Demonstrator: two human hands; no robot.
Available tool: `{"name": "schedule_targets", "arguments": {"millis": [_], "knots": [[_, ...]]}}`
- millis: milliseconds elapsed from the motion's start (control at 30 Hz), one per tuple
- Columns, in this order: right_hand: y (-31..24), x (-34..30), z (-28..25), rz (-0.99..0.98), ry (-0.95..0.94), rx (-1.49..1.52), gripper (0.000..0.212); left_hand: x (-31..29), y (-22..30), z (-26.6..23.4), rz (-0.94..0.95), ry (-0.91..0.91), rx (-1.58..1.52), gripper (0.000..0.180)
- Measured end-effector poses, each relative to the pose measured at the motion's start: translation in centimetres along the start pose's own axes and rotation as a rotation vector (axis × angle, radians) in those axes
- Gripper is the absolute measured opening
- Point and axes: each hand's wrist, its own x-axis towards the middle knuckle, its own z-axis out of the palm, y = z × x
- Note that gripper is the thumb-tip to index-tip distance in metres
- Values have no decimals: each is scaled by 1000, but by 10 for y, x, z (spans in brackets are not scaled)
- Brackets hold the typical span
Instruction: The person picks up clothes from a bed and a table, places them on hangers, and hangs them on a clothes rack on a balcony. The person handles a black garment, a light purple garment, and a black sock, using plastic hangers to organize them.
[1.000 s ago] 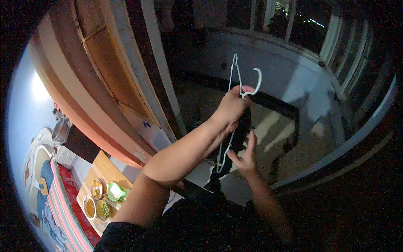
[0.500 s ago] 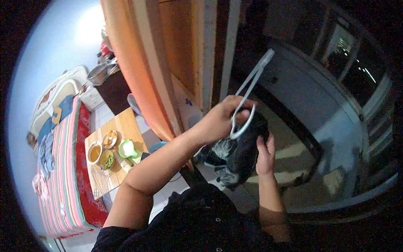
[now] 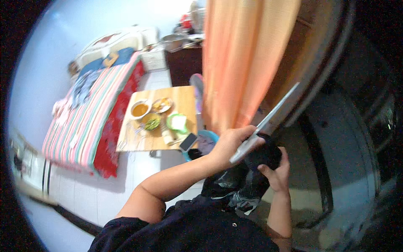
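Evidently the work was partway along: the left hand (image 3: 230,147) had its fingers drawn in narrow round the hanger (image 3: 277,108), and the dark cloth (image 3: 267,156) lay just right of those fingers, against the right hand (image 3: 278,174). The right thumb and fingers were parted about the cloth, though whether they gripped it could not be told. Neither thing was set down; whether the cloth was on the hanger was hidden, so what was left stayed uncertain. Left of the left fingers, a blue basin (image 3: 215,136) held greyish fabric (image 3: 205,145); farther left, on the counter (image 3: 184,95), a white bowl (image 3: 139,118) held orange soup (image 3: 140,110), a second bowl (image 3: 154,107) yellowish pieces (image 3: 163,103), a third bowl (image 3: 144,119) greens (image 3: 152,122), and a green bowl (image 3: 169,123) something white (image 3: 179,122).
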Motion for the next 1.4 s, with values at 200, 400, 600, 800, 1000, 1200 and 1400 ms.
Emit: {"name": "schedule_targets", "arguments": {"millis": [200, 400, 600, 800, 1000, 1200, 1400], "knots": [[-33, 19, 74, 55, -157, 168, 52, -34, 6, -69, -85, 135, -3, 24], [-12, 57, 132, 319, -934, 411, 57, -52, 8, -96, -131, 244, -99, 18], [-36, 70, 212, -4, -1153, 336, 46, -84, 9, -130, -331, 518, 154, 16], [-77, 49, 292, -49, -1205, 556, 43, -141, 28, -174, -259, 917, 304, 21], [-114, 3, 406, -101, -1586, 419, 46, -220, 19, -234, -229, 1390, 302, 26], [-150, -46, 521, -235, -1916, 337, 50, -306, 15, -309, -357, 1504, 380, 24], [-195, -105, 614, -190, -2062, 446, 54, -389, 5, -378, -383, 1707, 356, 25]]}}
